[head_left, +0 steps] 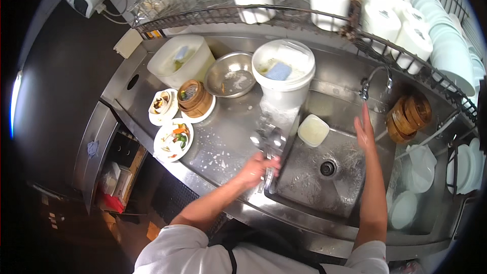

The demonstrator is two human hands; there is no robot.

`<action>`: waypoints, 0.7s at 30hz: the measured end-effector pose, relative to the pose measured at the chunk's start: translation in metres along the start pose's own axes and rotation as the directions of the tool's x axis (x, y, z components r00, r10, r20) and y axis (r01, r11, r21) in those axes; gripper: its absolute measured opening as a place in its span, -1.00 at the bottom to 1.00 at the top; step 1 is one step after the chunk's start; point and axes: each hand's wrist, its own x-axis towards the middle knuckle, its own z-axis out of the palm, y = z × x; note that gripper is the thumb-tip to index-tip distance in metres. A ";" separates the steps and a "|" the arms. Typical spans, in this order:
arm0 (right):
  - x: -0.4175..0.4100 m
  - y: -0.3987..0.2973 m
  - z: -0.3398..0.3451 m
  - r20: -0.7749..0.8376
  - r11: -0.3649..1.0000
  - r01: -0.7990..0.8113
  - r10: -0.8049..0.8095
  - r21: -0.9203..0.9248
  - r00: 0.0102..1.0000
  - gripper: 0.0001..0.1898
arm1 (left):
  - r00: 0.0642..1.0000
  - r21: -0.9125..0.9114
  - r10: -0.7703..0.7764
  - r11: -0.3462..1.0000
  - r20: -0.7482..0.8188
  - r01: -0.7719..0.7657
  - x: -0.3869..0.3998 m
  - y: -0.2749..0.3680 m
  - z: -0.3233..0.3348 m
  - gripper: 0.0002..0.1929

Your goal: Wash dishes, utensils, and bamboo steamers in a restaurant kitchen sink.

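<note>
My left hand [255,170] grips a bunch of metal spoons [269,137] above the left rim of the sink basin [304,182]. The spoon bowls point away from me and look blurred. My right hand [364,132] reaches over the right part of the basin with its fingers stretched out and nothing in it. Its fingertips come up to the chrome faucet [364,90]; whether they touch it I cannot tell. Inside the basin, a square white container [313,130] holding cloudy liquid sits left of the drain [327,168].
Behind the basin's left edge stands a white bucket [285,91] with a blue sponge, beside a steel bowl [230,76] and a plastic tub [201,53]. Food-soiled plates [158,148] lie left. Bamboo steamers [403,118] and a second basin [422,219] are right. A wire rack [296,11] hangs above.
</note>
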 end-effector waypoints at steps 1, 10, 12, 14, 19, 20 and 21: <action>-0.021 0.014 0.000 -0.014 0.989 -0.149 0.149 0.014 0.989 -0.31 | 0.999 -0.083 0.038 0.996 -0.026 -0.040 -0.005 0.023 -0.022 -0.87; -0.223 0.038 0.003 -0.172 0.675 -0.651 0.729 0.348 0.663 -0.37 | 0.797 -0.456 0.305 0.690 -0.522 -0.562 0.075 0.323 -0.320 -0.77; -0.249 0.000 0.020 -0.285 0.694 -0.564 0.708 0.448 0.646 -0.38 | 0.879 -0.414 0.210 0.819 -0.428 -0.397 0.110 0.368 -0.392 -0.80; -0.266 -0.045 0.042 -0.344 0.706 -0.521 0.698 0.480 0.629 -0.40 | 0.933 -0.259 0.120 0.941 -0.339 -0.216 0.142 0.394 -0.450 -0.81; -0.251 -0.136 0.104 -0.401 0.720 -0.522 0.691 0.458 0.601 -0.39 | 0.985 0.139 -0.101 0.983 -0.138 0.121 0.203 0.406 -0.511 -0.82; -0.238 -0.151 0.112 -0.358 0.720 -0.573 0.692 0.391 0.626 -0.43 | 0.982 0.214 -0.109 0.967 -0.157 0.141 0.212 0.404 -0.510 -0.85; -0.225 -0.165 0.122 -0.287 0.761 -0.552 0.644 0.342 0.709 -0.50 | 0.980 0.276 -0.128 0.947 -0.154 0.167 0.220 0.404 -0.506 -0.88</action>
